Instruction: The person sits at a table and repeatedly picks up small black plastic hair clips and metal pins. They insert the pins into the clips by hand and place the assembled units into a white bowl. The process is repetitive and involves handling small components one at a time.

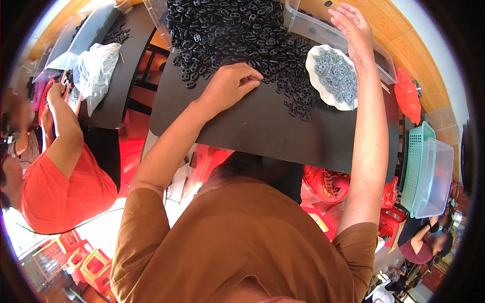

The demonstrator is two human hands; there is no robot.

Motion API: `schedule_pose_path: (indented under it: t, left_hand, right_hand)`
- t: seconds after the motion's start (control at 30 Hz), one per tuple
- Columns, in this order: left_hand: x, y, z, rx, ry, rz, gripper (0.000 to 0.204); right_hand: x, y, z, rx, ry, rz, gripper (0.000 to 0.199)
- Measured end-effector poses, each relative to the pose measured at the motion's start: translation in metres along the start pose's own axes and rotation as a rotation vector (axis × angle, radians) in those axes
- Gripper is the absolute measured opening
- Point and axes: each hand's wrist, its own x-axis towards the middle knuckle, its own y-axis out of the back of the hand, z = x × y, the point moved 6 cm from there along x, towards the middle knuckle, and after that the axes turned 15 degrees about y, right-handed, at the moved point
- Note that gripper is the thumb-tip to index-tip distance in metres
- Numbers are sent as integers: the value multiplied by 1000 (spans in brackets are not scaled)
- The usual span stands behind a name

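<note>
Black pieces (227,30), oval and two-holed, heaped on a dark table (242,126) just beyond the left hand (227,88), spreading away from the fingertips. At the heap's near edge, left hand half closed, back upward, fingers curled under, thumb close beside the forefinger, tips pointing rightward. Gap there narrow; underside hidden, so impossible to tell of any piece pinched inside.

Well apart to the right of that grip and farther out, right hand (353,35) raised by the wall of a clear bin (318,35), fingers loosely bent and partly spread. Too small to tell of anything held at the fingertips.

Smaller black parts (298,98) strewn to the right of the left fingertips, between that hand and a white dish (312,73) with a wavy rim. Inside the dish, nearer than the right hand and partly behind the right forearm, grey metal bits (333,73).

Right of the same forearm, a red dish (406,96); nearer, a green basket (415,156) beside a clear tub (437,177). Far left of the left hand, a plastic bag (98,70) and a person in red (70,187).
</note>
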Motion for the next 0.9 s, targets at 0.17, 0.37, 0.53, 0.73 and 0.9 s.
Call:
schedule_pose_path:
  t: [0.17, 0.37, 0.53, 0.73, 0.9]
  left_hand:
    - [-9, -4, 9, 186, -56, 69, 19]
    - [-6, -12, 17, 232, -60, 30, 13]
    - [-8, -11, 23, 261, -180, 92, 11]
    - [-1, -14, 18, 219, -135, 51, 12]
    - [2, -15, 19, 221, -132, 49, 11]
  right_hand:
    - [-49, -35, -16, -272, 136, -55, 16]
    - [-138, -92, -52, -436, 153, -347, 7]
    - [-134, -72, -57, -608, 284, -243, 6]
    - [-113, -17, -36, -863, 90, -393, 13]
    - [-117, -22, -26, -1011, 170, -507, 18]
